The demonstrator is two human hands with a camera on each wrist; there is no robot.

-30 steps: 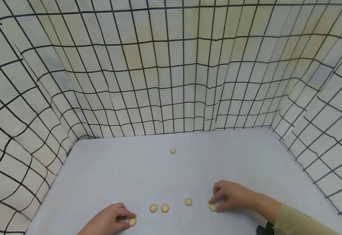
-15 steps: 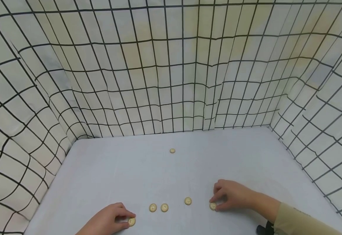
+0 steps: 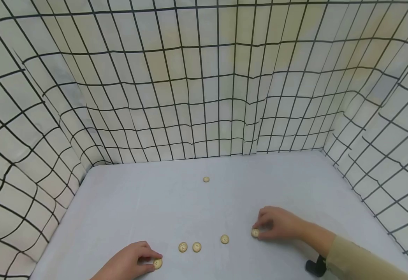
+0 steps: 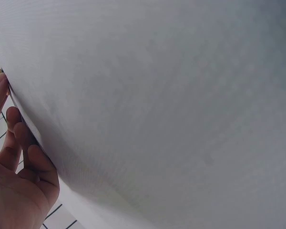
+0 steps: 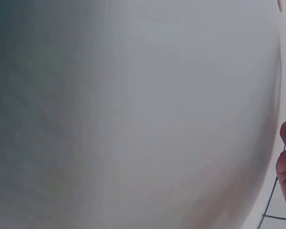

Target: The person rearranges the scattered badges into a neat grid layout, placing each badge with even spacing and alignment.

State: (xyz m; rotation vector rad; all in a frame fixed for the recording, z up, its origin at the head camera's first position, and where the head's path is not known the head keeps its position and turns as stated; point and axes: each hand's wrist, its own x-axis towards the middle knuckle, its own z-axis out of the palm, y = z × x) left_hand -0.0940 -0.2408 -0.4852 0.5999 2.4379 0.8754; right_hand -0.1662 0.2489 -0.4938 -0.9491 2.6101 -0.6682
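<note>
Right hand (image 3: 281, 223) and its round pale-yellow plastic-looking button (image 3: 255, 233) shifted farther up white table (image 3: 144, 202), rim pinched finger-to-thumb. Left hand (image 3: 131, 260) pinches matching button (image 3: 158, 264), front left. Likely light, stiff; grip by rims.

No text, label, brand, number or sign can be read in the head view or either wrist view. The nearer pale round buttons (image 3: 197, 247) on the counter (image 3: 148, 210) show small dark marks on their faces, too small to tell whether they are lettering.
</note>
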